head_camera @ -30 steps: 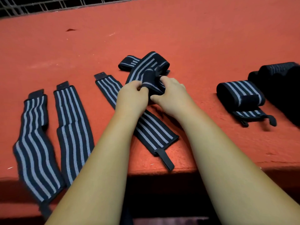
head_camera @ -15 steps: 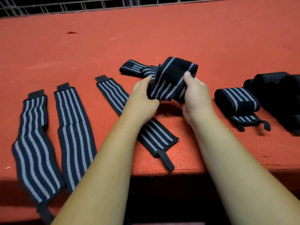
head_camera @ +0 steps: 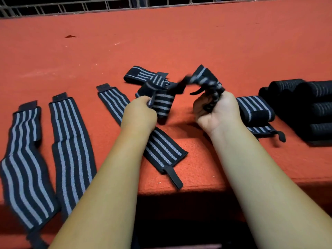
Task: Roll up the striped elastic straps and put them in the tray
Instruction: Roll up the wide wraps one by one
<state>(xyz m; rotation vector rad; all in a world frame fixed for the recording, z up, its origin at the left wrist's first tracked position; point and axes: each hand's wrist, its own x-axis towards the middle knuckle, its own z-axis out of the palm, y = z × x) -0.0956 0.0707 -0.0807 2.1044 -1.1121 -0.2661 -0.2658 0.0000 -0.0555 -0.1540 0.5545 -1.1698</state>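
Head view: left hand [head_camera: 139,114], right hand [head_camera: 217,112] tight around striped strap [head_camera: 163,103]; red table [head_camera: 179,42] (railing [head_camera: 107,5] behind)

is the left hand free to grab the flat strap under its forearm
Likely not yet: the left hand grips the lifted strap with the right hand. The flat strap lies close below its wrist.

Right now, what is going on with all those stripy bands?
A person is working on a black elastic strap with grey stripes, gripping one part in the left hand and the other in the right hand, just above the red felt table. Three flat striped straps lie to the left. One rolled striped strap sits to the right, beside a dark pile of rolls.
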